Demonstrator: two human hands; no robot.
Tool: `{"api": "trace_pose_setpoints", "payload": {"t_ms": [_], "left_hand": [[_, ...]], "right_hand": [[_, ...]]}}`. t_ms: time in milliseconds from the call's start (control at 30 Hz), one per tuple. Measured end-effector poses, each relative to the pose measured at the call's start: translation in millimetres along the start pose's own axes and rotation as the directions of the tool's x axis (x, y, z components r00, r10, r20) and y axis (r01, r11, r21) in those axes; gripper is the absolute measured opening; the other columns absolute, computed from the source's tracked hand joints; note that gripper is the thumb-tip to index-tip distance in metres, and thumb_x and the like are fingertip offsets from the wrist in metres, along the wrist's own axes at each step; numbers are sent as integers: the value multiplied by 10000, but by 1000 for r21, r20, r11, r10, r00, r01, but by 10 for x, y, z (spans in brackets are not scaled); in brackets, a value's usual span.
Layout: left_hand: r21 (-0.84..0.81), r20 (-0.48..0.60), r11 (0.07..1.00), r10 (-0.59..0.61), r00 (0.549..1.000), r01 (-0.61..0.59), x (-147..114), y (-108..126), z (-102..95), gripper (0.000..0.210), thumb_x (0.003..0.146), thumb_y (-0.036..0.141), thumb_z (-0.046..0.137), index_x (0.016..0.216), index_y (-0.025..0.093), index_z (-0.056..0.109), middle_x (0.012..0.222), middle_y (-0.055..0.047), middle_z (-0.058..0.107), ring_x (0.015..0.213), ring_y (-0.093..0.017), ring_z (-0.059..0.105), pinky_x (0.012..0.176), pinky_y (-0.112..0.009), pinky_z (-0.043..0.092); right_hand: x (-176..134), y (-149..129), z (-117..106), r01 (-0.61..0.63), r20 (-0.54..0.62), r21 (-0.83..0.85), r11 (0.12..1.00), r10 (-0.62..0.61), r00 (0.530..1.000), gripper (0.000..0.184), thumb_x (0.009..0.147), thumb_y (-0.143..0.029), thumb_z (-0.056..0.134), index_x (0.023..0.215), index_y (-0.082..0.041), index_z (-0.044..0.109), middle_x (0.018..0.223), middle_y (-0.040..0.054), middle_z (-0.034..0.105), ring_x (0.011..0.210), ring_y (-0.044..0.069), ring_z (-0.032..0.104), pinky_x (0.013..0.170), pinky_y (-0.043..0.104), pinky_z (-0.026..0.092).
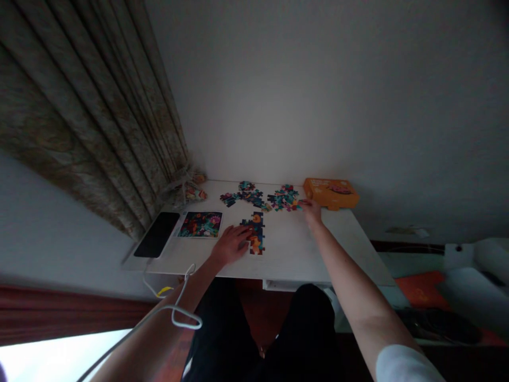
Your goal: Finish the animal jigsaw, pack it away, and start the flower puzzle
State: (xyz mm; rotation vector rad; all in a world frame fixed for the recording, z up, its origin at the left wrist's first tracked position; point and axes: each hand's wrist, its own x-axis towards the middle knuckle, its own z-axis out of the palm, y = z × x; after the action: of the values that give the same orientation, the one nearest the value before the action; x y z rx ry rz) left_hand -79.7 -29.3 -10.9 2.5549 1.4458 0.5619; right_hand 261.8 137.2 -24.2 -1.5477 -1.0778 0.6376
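On the white table, my left hand (231,245) lies flat with its fingers stretched over a joined section of jigsaw puzzle (257,233), which is mostly orange and dark blue. The fingers cover part of its left side. Farther right, my right hand (312,211) is at the edge of a heap of loose puzzle pieces (283,198). Its fingers are pinched together on what looks like a small puzzle piece, mostly hidden by the fingertips. Another group of loose pieces (250,195) spreads along the back of the table. A colourful picture card (201,224) lies left of my left hand.
An orange box (332,193) stands at the back right, just behind my right hand. A dark-screened tablet (157,234) rests at the left edge. A white cable (175,307) hangs over my left forearm. Plastic-wrapped items (193,188) sit by the curtain (119,106).
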Motion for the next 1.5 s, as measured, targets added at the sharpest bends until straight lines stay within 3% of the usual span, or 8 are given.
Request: {"api": "trace_pose_setpoints", "payload": {"t_ms": [167,333,633,900,1133,1333,1500], "left_hand": [[2,-12,1000,-3,1000,3,6,10,-6,460,965,254,553,1418,299,626,1509,-60,589,1370,-258,560,1212,-541,371],[17,-13,1000,-1,1000,1,-1,-7,18,471,966,253,546,1430,298,617,1512,-58,587,1381,-252,554,1228,-532,356],[16,-3,1000,12,1000,-12,-3,-22,2,438,997,273,507,1416,300,630,1504,-59,596,1388,-252,555,1221,-534,372],[15,-12,1000,-1,1000,1,0,-32,26,439,1004,272,501,1424,312,621,1513,-47,589,1384,-242,557,1232,-529,356],[7,-4,1000,4,1000,-4,6,-28,15,446,996,259,510,1424,315,621,1506,-44,595,1374,-245,565,1229,-525,357],[1,-10,1000,0,1000,0,17,-8,6,444,999,258,507,1421,321,628,1500,-52,598,1370,-255,567,1210,-532,383],[-1,5,1000,-5,1000,5,15,14,-14,457,994,253,509,1433,321,616,1507,-50,593,1384,-254,553,1215,-538,371]], "right_hand": [[-418,120,-202,0,43,169,986,-7,999,556,640,-619,785,968,-176,711,731,24,686,700,202,636,617,296,467],[-774,186,-302,11,124,243,970,-42,991,531,677,-605,788,996,-198,667,805,29,696,696,180,633,548,257,467],[-839,116,-300,1,176,211,978,-39,984,469,741,-540,696,1088,-242,592,1019,57,739,664,163,671,570,278,525],[-804,157,-326,86,153,210,974,-120,981,509,690,-682,772,835,-226,595,788,38,707,754,207,672,710,341,538],[-827,43,-339,43,223,230,972,-95,970,641,727,-704,745,1164,-250,625,928,44,721,639,173,632,592,307,523],[-1195,-98,-255,79,364,212,974,-154,919,510,760,-669,749,1021,-234,705,964,79,767,755,211,691,664,330,555],[-1891,-136,-154,71,598,171,983,-161,786,351,823,-567,744,953,-243,724,884,48,769,776,220,710,707,334,563]]}}
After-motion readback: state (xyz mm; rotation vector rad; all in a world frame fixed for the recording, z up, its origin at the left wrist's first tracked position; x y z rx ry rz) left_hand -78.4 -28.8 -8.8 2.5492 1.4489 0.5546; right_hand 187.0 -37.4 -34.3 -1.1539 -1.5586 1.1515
